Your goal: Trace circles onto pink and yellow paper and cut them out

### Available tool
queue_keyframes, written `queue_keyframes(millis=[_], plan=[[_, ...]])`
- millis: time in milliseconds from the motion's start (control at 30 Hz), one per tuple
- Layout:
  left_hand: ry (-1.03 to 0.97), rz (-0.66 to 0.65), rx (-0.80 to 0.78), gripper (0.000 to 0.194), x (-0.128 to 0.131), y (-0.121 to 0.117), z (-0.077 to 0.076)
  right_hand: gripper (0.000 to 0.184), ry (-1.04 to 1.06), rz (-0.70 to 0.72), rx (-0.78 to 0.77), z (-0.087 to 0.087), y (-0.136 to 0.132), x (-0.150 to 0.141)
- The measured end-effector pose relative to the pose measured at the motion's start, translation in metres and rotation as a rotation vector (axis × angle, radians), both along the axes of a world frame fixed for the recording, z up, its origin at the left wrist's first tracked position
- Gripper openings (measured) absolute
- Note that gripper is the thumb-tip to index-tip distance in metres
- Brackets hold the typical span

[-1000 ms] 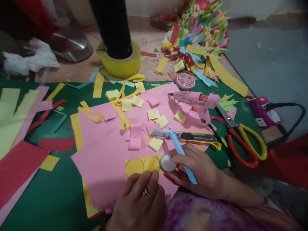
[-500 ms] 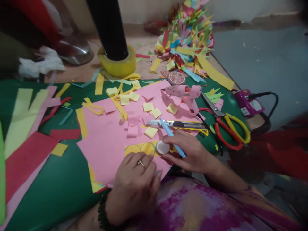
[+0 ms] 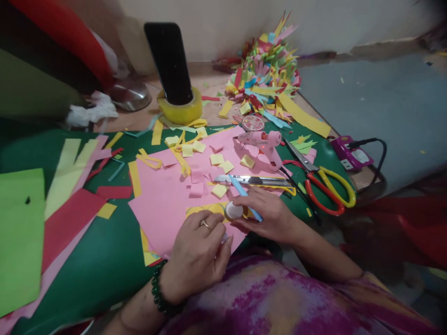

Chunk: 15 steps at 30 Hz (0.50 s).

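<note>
Containers first. Roll of yellow tape flat at the back, one black phone standing in its ring, leaning slightly back. Purple socket block at far right: one black plug in it. Shiny metal object behind the tape's left side; inside out of sight, cannot tell whether a bowl.

Hands, two. Left hand palm down, fingers bent and close together, pressing at the near edge of one yellow strip; something pale by the thumb, too hidden to name; cannot tell whether gripped. Right hand narrow, fingertips about one round white cap, one blue pen held slantwise across the fingers. Cap at the strip's right part, beside the left fingers. Curved lines on the strip, count uncertain, partly covered. Strip on top of pink paper, yellow sheet edges showing beneath.

Counts: one cutter, just beyond the pen; one pink glue gun, red light showing; one pair of scissors, red and yellow handles, to the right. Pale-yellow squares: eight on or at the edge of the pink paper. One patterned disc in front of one fringed multicoloured heap. One bright green sheet at far left, on green covering.
</note>
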<state>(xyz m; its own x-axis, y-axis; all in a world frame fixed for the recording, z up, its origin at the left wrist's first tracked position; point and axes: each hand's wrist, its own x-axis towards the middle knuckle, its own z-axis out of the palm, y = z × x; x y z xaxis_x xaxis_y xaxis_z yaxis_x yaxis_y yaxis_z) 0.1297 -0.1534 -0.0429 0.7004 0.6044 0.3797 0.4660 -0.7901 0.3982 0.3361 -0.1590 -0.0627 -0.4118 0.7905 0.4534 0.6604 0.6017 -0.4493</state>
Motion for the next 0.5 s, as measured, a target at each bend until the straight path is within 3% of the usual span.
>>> queue_keyframes(millis=[167,333,500], plan=[[0.029,-0.034,-0.07,0.018,-0.0001,-0.0002,0.0022,0.019,0.014,-0.007,-0.011,0.0004,-0.0018,0.0003],[0.135,-0.02,-0.157,0.026,-0.0012,-0.0002,0.0024,0.017,0.175,-0.039,-0.033,0.0021,-0.0035,0.0013],[0.153,-0.031,-0.145,0.027,-0.0027,-0.0003,0.0031,0.017,0.228,-0.072,0.015,0.0002,-0.0033,-0.0003]])
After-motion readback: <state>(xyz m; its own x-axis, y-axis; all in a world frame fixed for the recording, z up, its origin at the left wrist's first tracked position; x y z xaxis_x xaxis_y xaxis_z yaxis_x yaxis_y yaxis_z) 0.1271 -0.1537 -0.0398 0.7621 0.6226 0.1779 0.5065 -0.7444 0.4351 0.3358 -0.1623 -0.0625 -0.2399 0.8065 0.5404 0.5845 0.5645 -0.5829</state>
